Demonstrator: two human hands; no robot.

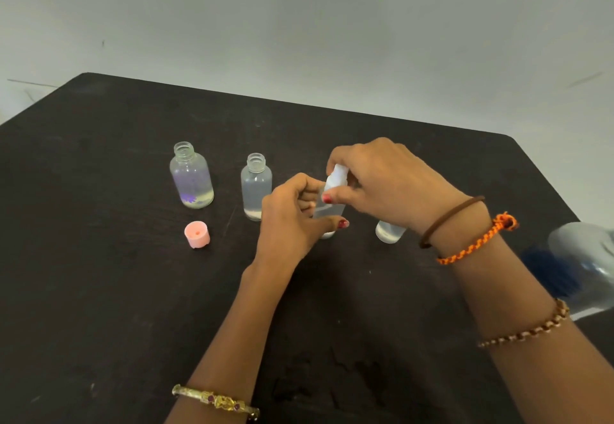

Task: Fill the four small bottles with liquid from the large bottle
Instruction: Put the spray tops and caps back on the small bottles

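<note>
1. My left hand [292, 217] grips the body of the third small bottle [327, 212], which stands on the dark surface [99, 290] in the middle of the row, its base touching down

2. My right hand [375, 181] comes in from above and to the right, thumb and fingers pinching the white cap [337, 176] that sits on that bottle's neck; I judge I am either twisting it off or on, and cannot tell which

3. What the coming move turns on: the cap lies straight above the bottle's body along its upright long axis, so the right hand must turn about that vertical line while the left keeps the body from spinning

4. The bottle points mouth up, perhaps leaning a little to the right

5. Two open small bottles stand to the left, the far-left bottle [191, 176] and the second bottle [256, 186], both uncapped and upright, each showing some clear liquid

6. A pink cap [197, 234] lies on the surface just in front of the far-left one

7. The fourth small bottle [389, 231] stands behind my right wrist, mostly hidden

8. The large bottle [581, 264] sits at the right edge, blurred, nearer my right arm
</note>
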